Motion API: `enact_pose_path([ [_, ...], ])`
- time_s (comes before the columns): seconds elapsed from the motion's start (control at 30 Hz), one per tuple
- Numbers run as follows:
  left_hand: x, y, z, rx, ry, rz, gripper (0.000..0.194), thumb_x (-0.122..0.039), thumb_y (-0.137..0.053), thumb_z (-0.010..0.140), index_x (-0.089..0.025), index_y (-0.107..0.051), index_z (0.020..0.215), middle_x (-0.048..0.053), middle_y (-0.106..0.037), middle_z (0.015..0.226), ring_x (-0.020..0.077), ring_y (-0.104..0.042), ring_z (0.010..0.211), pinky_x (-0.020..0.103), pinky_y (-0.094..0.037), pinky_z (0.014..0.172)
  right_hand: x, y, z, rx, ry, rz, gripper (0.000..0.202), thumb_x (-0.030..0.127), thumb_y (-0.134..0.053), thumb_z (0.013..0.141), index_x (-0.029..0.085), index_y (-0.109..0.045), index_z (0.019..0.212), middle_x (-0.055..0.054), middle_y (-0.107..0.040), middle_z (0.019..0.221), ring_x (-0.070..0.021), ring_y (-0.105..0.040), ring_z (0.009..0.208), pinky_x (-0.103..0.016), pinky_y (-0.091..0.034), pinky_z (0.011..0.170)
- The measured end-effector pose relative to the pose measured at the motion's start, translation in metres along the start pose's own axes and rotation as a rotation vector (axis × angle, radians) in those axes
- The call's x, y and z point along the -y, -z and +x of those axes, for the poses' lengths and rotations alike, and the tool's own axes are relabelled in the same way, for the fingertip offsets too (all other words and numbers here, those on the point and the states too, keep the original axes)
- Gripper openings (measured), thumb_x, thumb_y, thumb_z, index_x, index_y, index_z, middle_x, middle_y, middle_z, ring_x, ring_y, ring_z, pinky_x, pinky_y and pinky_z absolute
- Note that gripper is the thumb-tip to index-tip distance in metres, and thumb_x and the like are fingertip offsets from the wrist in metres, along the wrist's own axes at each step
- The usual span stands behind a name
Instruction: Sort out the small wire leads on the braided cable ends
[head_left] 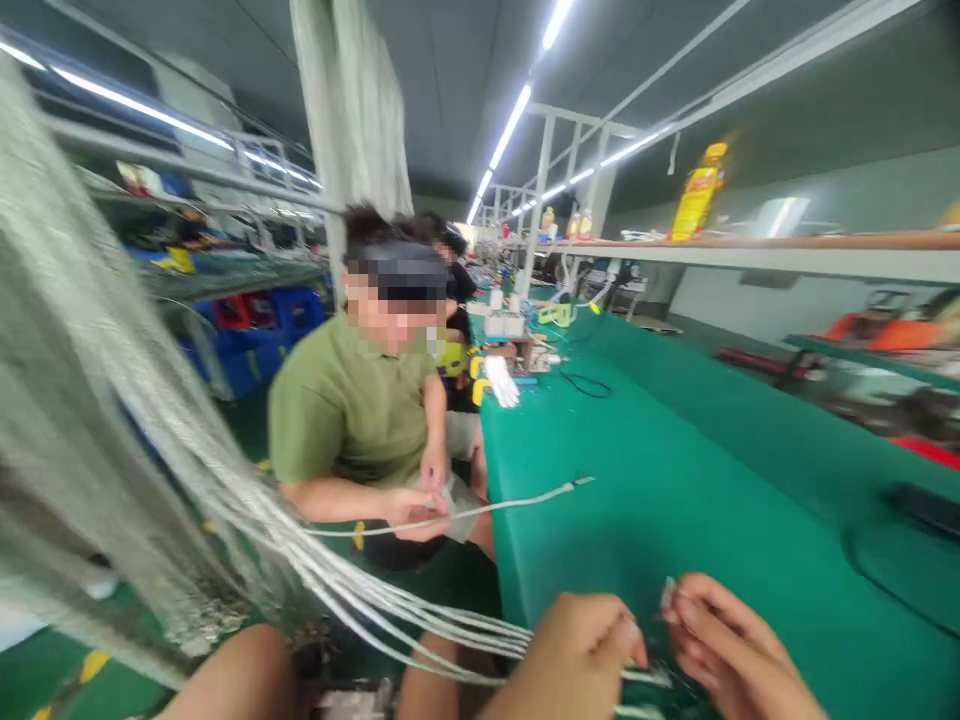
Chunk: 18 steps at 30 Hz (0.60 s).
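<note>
At the near edge of the green table, my left hand [592, 632] is closed over a bundle of white cables [420, 612]. The cables come in from the left, and their ends [646, 678] stick out beyond my fingers. Just to the right, my right hand [724, 640] pinches a small pale piece [668, 594] between thumb and forefinger; blur hides its kind. A single white cable [517, 502] with a bare dark tip lies across the table edge ahead of my hands.
A co-worker in a green shirt [352, 410] sits at the left side of the green table [637, 450], both hands together. Thick hanks of white cable [150, 330] hang at left. Farther along stand a small machine [514, 345] and a white glove [501, 382]. A shelf [750, 250] holds a yellow bottle [697, 195].
</note>
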<state>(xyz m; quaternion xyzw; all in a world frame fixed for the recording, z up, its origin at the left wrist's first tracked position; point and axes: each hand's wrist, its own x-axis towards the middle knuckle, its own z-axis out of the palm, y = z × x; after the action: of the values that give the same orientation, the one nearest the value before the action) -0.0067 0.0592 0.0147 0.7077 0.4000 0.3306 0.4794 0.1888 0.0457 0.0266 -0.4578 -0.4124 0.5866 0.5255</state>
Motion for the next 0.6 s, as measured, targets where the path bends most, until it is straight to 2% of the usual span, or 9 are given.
enact_pose_path([
  [0.07,0.003,0.003,0.001,0.032,-0.048,-0.007,0.038,-0.036,-0.037,0.1,-0.018,-0.066,0.082,-0.002,-0.06,0.073,0.0141,-0.055,0.074,0.023,-0.034,0.066,0.007,-0.007,-0.003,0.058,-0.036,0.137,0.013,0.03,-0.075,0.083,0.02,-0.068,0.083,0.0,-0.061,0.077,-0.0064,-0.043,0.056,-0.017,-0.034,0.047],
  [0.13,0.007,0.003,0.004,0.053,-0.047,-0.02,0.038,-0.038,-0.037,0.101,-0.018,-0.062,0.081,-0.003,-0.056,0.072,0.0135,-0.052,0.072,0.023,-0.031,0.064,0.008,-0.006,-0.001,0.104,-0.078,0.247,0.01,0.024,-0.073,0.085,0.018,-0.065,0.082,-0.001,-0.061,0.076,-0.0057,-0.042,0.055,-0.016,-0.026,0.044],
  [0.27,0.01,0.0,0.006,0.119,-0.035,-0.036,0.044,-0.049,-0.033,0.101,-0.019,-0.059,0.082,-0.004,-0.044,0.066,0.0127,-0.043,0.065,0.024,-0.026,0.059,0.005,0.009,0.001,0.17,-0.136,0.351,0.008,0.019,-0.07,0.086,0.017,-0.063,0.084,-0.004,-0.063,0.079,-0.0071,-0.047,0.057,-0.017,-0.024,0.044],
  [0.4,0.011,-0.002,0.007,0.134,-0.043,-0.032,0.048,-0.053,-0.032,0.101,-0.018,-0.057,0.079,-0.005,-0.04,0.065,0.0121,-0.039,0.061,0.024,-0.024,0.057,0.002,0.016,0.001,0.233,-0.162,0.301,0.011,0.023,-0.07,0.087,0.016,-0.063,0.085,-0.005,-0.065,0.077,-0.0051,-0.043,0.05,-0.016,-0.017,0.039],
  [0.5,0.01,-0.002,0.008,0.107,-0.033,-0.035,0.049,-0.054,-0.033,0.1,-0.018,-0.058,0.079,-0.005,-0.039,0.063,0.0123,-0.04,0.061,0.024,-0.025,0.058,0.001,0.012,0.001,0.166,-0.049,0.201,0.017,0.031,-0.07,0.088,0.016,-0.063,0.083,-0.002,-0.062,0.077,-0.0036,-0.037,0.048,-0.016,-0.017,0.038],
  [0.6,0.011,-0.007,0.008,0.032,-0.015,-0.032,0.052,-0.057,-0.034,0.099,-0.018,-0.061,0.078,-0.002,-0.048,0.065,0.0141,-0.046,0.066,0.024,-0.031,0.062,-0.003,0.006,0.0,0.071,0.064,0.044,0.026,0.041,-0.062,0.093,0.017,-0.062,0.083,0.005,-0.05,0.058,-0.0037,-0.028,0.042,-0.017,-0.015,0.037],
])
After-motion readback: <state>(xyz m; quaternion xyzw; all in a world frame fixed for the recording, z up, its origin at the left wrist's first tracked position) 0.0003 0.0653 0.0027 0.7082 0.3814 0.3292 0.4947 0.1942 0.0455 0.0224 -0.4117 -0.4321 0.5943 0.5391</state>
